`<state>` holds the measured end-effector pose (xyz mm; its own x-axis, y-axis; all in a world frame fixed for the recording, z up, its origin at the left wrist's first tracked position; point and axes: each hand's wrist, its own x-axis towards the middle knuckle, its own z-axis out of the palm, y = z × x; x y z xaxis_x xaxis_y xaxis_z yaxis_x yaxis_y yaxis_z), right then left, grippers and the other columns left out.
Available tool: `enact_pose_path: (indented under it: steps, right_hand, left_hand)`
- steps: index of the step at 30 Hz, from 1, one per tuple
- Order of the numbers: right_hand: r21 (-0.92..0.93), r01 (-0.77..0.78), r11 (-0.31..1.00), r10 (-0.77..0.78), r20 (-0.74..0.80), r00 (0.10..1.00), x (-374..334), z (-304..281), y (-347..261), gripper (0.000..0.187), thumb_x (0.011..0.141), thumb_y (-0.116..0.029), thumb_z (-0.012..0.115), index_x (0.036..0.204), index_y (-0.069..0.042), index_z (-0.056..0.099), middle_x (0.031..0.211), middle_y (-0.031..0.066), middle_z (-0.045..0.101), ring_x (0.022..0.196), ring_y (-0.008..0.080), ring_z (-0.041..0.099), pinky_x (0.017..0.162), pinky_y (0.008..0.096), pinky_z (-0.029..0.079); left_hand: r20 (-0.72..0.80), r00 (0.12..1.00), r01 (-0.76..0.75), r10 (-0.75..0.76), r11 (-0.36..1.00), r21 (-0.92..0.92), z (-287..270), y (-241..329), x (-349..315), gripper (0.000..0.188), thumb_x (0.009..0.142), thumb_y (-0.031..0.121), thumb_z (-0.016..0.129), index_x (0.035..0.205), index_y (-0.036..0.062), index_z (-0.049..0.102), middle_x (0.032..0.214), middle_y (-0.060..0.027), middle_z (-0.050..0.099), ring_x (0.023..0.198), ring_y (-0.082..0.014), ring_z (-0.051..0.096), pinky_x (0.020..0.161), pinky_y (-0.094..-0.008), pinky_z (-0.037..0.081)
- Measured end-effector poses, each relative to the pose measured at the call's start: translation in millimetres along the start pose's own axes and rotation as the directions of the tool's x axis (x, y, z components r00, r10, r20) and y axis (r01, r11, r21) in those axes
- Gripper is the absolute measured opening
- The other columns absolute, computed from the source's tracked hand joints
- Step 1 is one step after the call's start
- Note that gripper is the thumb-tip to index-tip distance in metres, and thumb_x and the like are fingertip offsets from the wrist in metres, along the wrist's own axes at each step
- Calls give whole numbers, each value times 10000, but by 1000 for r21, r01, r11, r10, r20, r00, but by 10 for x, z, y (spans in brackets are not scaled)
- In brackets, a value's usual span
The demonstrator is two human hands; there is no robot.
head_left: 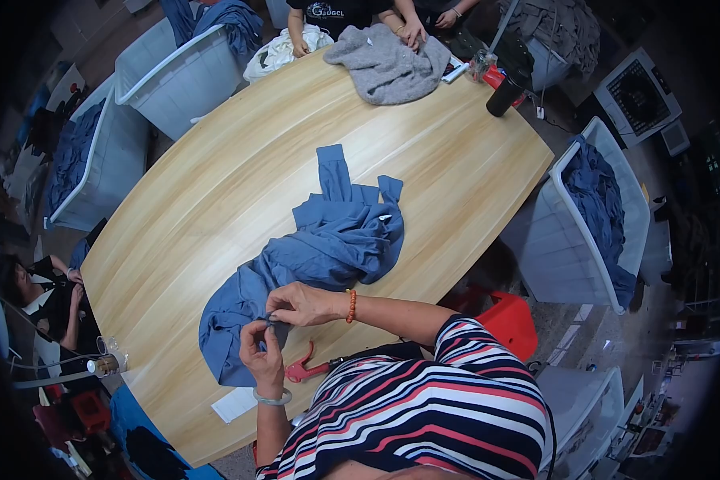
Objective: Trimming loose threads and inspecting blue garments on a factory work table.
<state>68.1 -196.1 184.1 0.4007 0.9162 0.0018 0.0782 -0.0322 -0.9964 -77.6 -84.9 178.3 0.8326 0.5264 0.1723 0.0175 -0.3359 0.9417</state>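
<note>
Pinching at one blue garment, two bare hands meet near 7 o'clock from the table's middle. The left hand, with one pale bangle at its wrist, has thumb and finger closed on a small bit of the cloth. The right hand, with one orange bead bracelet, is likewise closed on it, just beside the left fingertips; the exact spot held is too small to make out.

The garment lies bunched from the table's middle toward 7 o'clock, one cuffed end pointing to 12. One red tool lies near 6 o'clock, and one white sheet near 7. Around the table, one grey garment lies toward 12 to 1 o'clock and one black cup stands at 2. Three pale bins hold blue cloth: two between 9 and 11 o'clock, one at 3. One red stool is at 4.
</note>
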Motion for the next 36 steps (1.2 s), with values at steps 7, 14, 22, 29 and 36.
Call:
enact_pose_path:
  steps: [7, 14, 22, 29, 36]
  right_hand:
    - [2, -3, 1000, 3, -68, 998, 5, 36, 40, 171, 819, -134, 591, 874, 28, 588, 730, 78, 608, 661, 102, 558, 593, 265, 459]
    - [88, -55, 995, 66, -119, 991, 16, 73, 130, 185, 829, -143, 588, 904, 25, 588, 749, 79, 613, 681, 105, 566, 607, 265, 464]
    - [31, -31, 999, 32, -23, 999, 47, 22, 114, 208, 844, -185, 590, 885, 19, 591, 739, 51, 598, 677, 84, 521, 612, 253, 447]
    - [140, -72, 987, 70, 22, 997, 36, 3, 154, 186, 848, -164, 596, 869, 21, 587, 740, 8, 578, 697, 58, 506, 610, 227, 437]
    - [71, 66, 995, -64, -22, 998, 28, -24, 83, 155, 819, -115, 606, 883, 24, 585, 776, 60, 613, 717, 92, 565, 642, 246, 467]
  left_hand:
    - [-102, 995, -5, 5, 1000, -3, 45, -37, 18, 87, 836, -16, 568, 922, -6, 569, 844, -47, 554, 712, -97, 503, 631, -212, 412]
    - [-8, 998, -59, 59, 997, 53, 32, 33, 53, 49, 847, -13, 552, 895, -5, 556, 815, -35, 527, 686, -94, 485, 619, -211, 402]
    - [-1, 999, 53, -53, 994, -91, 61, 7, 35, 57, 886, 33, 546, 930, 8, 519, 847, -25, 533, 754, -78, 513, 684, -202, 426]
    - [4, 988, 153, -156, 965, -211, 29, -77, 37, 79, 905, 66, 551, 957, 16, 518, 890, -21, 547, 798, -67, 525, 722, -192, 428]
    - [16, 979, 200, -202, 950, -238, 3, -124, 58, 83, 907, 61, 547, 967, 13, 517, 889, -18, 549, 808, -65, 523, 729, -190, 429]
